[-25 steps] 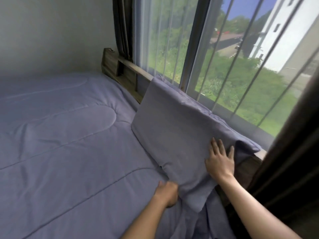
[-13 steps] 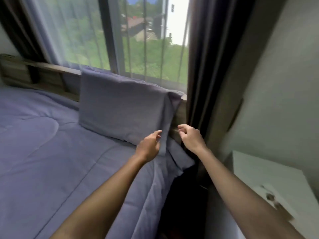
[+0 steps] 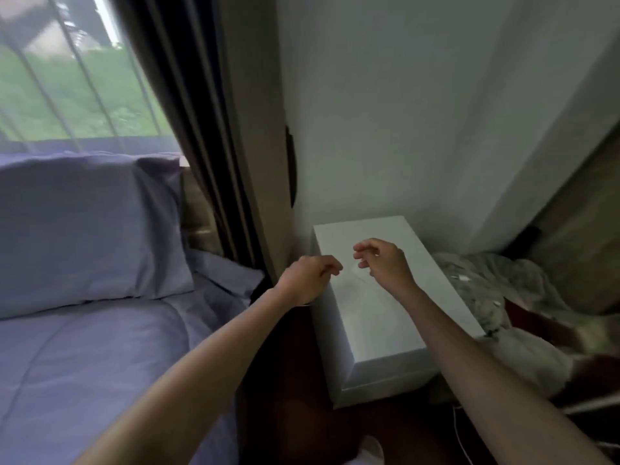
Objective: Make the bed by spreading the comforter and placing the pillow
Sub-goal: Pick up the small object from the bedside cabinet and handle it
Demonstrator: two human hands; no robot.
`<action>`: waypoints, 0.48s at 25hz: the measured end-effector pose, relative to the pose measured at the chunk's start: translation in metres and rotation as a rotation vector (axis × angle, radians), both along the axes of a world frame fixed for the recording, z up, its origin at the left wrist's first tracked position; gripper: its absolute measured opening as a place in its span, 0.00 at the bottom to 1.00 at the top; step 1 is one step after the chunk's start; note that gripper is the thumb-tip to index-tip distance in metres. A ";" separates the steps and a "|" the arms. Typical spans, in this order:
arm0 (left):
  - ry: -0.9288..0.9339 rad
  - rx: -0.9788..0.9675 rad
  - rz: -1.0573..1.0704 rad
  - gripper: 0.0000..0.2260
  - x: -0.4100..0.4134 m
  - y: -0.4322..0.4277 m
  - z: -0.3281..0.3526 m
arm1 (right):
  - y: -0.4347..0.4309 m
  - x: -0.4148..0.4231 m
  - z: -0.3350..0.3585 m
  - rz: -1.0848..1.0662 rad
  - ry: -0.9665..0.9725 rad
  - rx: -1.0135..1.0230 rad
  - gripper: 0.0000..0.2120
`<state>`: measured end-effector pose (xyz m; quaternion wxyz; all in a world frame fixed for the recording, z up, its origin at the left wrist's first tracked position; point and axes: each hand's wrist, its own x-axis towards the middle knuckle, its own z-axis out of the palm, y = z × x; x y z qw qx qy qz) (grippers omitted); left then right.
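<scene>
The lavender pillow [image 3: 87,229] leans upright against the headboard below the window at the left. A matching lavender comforter [image 3: 84,370] lies spread flat over the bed under it. My left hand [image 3: 307,278] hovers off the bed's right edge, fingers loosely curled with nothing in them. My right hand [image 3: 382,261] hangs over a white nightstand, fingers curled and apart, also holding nothing. Both hands are well clear of the pillow and comforter.
A white nightstand [image 3: 379,330] stands right of the bed against the wall. Dark curtains [image 3: 214,129] hang between the window and the wall. A rumpled pale blanket [image 3: 496,283] lies at the right. The narrow floor gap [image 3: 288,391] beside the bed is dark.
My view has swung right, away from the bed. Both hands left the pillow's right corner and moved right, off the bed and over the nightstand. The pillow stays leaning on the headboard.
</scene>
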<state>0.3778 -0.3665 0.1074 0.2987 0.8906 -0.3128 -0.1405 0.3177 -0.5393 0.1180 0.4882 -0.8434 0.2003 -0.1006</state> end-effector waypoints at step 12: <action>0.248 0.206 0.108 0.17 0.021 -0.181 -0.124 | -0.214 0.030 -0.113 0.085 0.319 -0.075 0.12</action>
